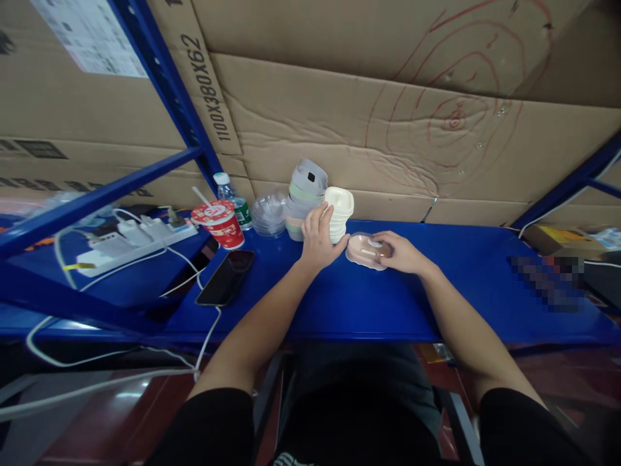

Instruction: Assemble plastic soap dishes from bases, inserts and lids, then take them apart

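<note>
My left hand [319,238] reaches to a stack of cream plastic cases [339,208] at the back of the blue shelf [436,285], fingers curled against the stack's side. My right hand [400,252] rests on a pinkish case with a clear lid [365,250] lying flat on the shelf, fingers closed over its right end. A taller stack of grey and pastel cases [305,194] stands just left of the cream one.
A pile of clear lids [268,213], a red cup with a straw [219,223], a water bottle [231,196], a black phone on a cable [226,277] and a white power strip [130,243] lie to the left. Cardboard [388,129] forms the back wall.
</note>
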Available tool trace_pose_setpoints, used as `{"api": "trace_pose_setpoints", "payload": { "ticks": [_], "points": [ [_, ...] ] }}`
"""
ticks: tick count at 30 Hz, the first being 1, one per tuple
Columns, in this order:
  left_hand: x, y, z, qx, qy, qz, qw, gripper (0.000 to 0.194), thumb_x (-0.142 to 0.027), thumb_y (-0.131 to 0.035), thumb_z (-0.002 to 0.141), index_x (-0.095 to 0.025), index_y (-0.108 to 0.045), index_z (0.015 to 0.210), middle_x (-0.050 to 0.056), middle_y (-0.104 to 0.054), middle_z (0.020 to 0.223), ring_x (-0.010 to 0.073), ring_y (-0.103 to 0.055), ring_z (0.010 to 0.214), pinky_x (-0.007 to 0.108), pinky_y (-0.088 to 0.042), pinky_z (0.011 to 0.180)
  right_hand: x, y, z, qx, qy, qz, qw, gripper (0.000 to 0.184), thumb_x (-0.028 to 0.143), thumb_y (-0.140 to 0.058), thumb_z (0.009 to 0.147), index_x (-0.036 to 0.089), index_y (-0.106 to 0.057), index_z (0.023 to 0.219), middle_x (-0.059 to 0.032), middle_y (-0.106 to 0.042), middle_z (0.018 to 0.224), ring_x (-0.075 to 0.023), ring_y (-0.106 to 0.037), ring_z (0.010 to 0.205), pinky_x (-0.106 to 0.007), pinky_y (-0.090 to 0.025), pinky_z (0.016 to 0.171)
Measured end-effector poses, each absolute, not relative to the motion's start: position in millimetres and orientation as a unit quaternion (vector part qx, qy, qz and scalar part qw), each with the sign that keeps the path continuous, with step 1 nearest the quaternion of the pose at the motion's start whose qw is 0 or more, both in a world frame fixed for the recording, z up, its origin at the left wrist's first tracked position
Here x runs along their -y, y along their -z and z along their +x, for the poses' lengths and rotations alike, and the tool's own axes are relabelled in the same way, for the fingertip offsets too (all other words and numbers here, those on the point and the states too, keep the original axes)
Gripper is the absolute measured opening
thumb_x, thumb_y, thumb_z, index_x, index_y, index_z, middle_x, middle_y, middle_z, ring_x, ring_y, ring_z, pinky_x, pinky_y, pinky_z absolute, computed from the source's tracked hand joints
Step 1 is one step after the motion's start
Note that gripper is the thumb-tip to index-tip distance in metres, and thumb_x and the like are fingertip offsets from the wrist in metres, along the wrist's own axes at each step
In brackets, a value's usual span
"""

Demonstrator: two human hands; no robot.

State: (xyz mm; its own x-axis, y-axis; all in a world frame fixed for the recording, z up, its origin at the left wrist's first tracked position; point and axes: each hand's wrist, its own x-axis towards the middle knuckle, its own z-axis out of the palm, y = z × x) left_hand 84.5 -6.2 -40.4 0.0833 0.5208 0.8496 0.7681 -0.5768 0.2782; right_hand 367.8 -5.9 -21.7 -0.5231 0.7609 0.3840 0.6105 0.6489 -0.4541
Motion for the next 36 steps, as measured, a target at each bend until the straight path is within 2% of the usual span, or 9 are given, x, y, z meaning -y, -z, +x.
{"api": "trace_pose_setpoints", "payload": {
  "ticks": [3,6,9,11,14,19,24,28,36],
  "points": [
    [12,37,89,0.426,0.493,-0.749,0.118,0.074,-0.062,-0.064,0.092,-0.015,-0.056,0.148,0.024,-0.055,0.153,0.0408,-0.048,0.145,0.057,-0.036,0.119,10,22,370,0.830,-0.157,-0.379,0.378,0.038,0.041,-0.075,0.085,0.027,-0.074,0.119,-0.0101,-0.074,0.130,-0.0318,-0.069,0.122,-0.052,-0.053,0.108],
    [20,32,95,0.378,0.471,-0.791,0.099,0.065,-0.060,-0.064,0.093,-0.017,-0.062,0.142,0.021,-0.063,0.145,0.0373,-0.057,0.137,0.054,-0.043,0.115,16,18,367,0.785,-0.179,-0.387,0.449,0.044,0.063,-0.070,0.090,0.027,-0.074,0.115,-0.0094,-0.078,0.121,-0.0311,-0.073,0.113,-0.048,-0.057,0.100],
    [26,28,101,0.318,0.457,-0.827,0.079,0.054,-0.051,-0.060,0.099,-0.016,-0.064,0.140,0.018,-0.073,0.129,0.0315,-0.068,0.121,0.049,-0.053,0.105,21,21,360,0.726,-0.233,-0.406,0.504,0.060,0.081,-0.054,0.093,0.025,-0.074,0.097,-0.0071,-0.078,0.086,-0.0276,-0.075,0.079,-0.043,-0.061,0.074],
    [30,27,104,0.296,0.462,-0.832,0.079,0.048,-0.044,-0.057,0.102,-0.014,-0.063,0.139,0.015,-0.077,0.118,0.0275,-0.074,0.109,0.045,-0.059,0.098,23,24,356,0.688,-0.268,-0.414,0.533,0.065,0.085,-0.050,0.092,0.024,-0.071,0.086,-0.0044,-0.070,0.067,-0.0238,-0.068,0.058,-0.038,-0.055,0.056],
    [34,28,107,0.271,0.482,-0.829,0.083,0.044,-0.038,-0.054,0.103,-0.014,-0.063,0.139,0.012,-0.080,0.106,0.0220,-0.077,0.094,0.037,-0.062,0.088,24,27,351,0.652,-0.311,-0.406,0.559,0.064,0.086,-0.054,0.089,0.024,-0.069,0.082,-0.0035,-0.067,0.063,-0.0214,-0.063,0.048,-0.035,-0.050,0.046],
    [26,28,91,0.299,0.573,-0.754,0.121,0.035,-0.029,-0.045,0.104,-0.016,-0.068,0.127,0.011,-0.080,0.104,0.0189,-0.077,0.089,0.032,-0.062,0.083,26,23,346,0.645,-0.362,-0.378,0.556,0.070,0.091,-0.053,0.085,0.025,-0.068,0.105,-0.0038,-0.073,0.073,-0.0218,-0.068,0.053,-0.036,-0.055,0.052],
    [-1,12,32,0.471,0.720,-0.494,0.126,0.047,-0.037,-0.033,0.102,-0.015,-0.053,0.139,0.016,-0.067,0.121,0.0287,-0.067,0.119,0.050,-0.051,0.110,26,19,347,0.638,-0.350,-0.383,0.570,0.061,0.083,-0.059,0.089,0.025,-0.068,0.106,-0.0026,-0.073,0.072,-0.0195,-0.068,0.054,-0.034,-0.054,0.055],
    [-17,0,-12,0.502,0.773,-0.367,0.125,0.047,-0.028,-0.034,0.099,-0.015,-0.045,0.143,0.018,-0.059,0.131,0.0268,-0.060,0.130,0.049,-0.043,0.120,25,19,347,0.639,-0.345,-0.396,0.562,0.057,0.079,-0.063,0.089,0.025,-0.069,0.103,-0.0013,-0.073,0.070,-0.0190,-0.068,0.053,-0.033,-0.055,0.054],
    [-25,12,-14,0.573,0.699,-0.423,0.060,0.062,-0.048,-0.042,0.105,-0.013,-0.036,0.156,0.026,-0.050,0.151,0.0289,-0.064,0.129,0.041,-0.059,0.100,23,26,348,0.665,-0.321,-0.403,0.540,0.050,0.072,-0.065,0.092,0.024,-0.070,0.108,-0.0004,-0.073,0.072,-0.0189,-0.070,0.057,-0.034,-0.059,0.060]
  ]
}}
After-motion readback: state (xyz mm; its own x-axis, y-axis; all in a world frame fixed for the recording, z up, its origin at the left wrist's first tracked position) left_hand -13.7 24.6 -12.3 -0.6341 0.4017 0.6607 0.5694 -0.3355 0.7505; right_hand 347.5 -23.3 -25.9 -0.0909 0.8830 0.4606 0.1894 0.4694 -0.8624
